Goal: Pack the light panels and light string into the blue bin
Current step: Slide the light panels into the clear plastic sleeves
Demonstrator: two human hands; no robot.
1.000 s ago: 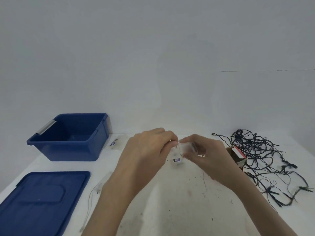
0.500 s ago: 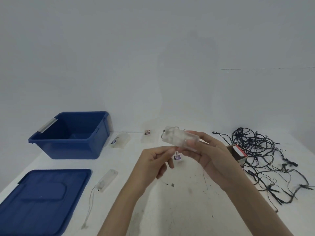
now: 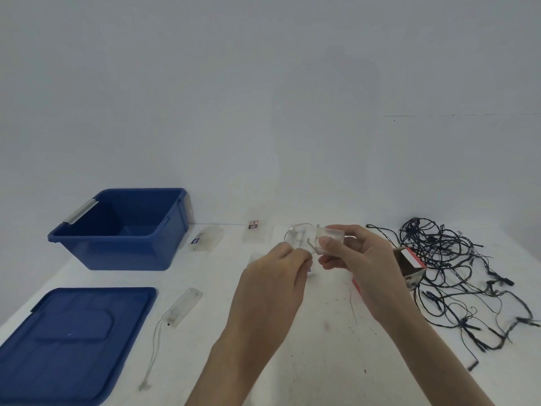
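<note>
Since half a second ago the left hand (image 3: 279,269) has come up and to the right, closer to the right hand (image 3: 355,259), and the thin wire (image 3: 298,230) that hung down toward the table now makes a loop above the fingers.

The right hand holds the light panel (image 3: 332,243) in the air above the middle of the table, with the thumb and fingers curled round it. This panel is a small block of clear plastic, almost without colour. The left hand has its fingertips closed together and pinches the thin wire just beside the panel.

A second panel (image 3: 205,238) lies near the right side of the blue bin (image 3: 123,247), a third panel (image 3: 256,234) lies further right near the wall, and a fourth panel (image 3: 187,306) lies nearer to the person with its own wire trailing on the table. The light string (image 3: 456,276) is a loose black tangle at the right, well apart from the bin. The bin stands open at the far left.

The table (image 3: 322,347) is white with small dark specks. The blue lid (image 3: 67,341) lies flat in front of the bin. A small box (image 3: 409,263), red and white, rests at the edge of the tangle. The wall (image 3: 263,112) behind is plain and pale grey.
</note>
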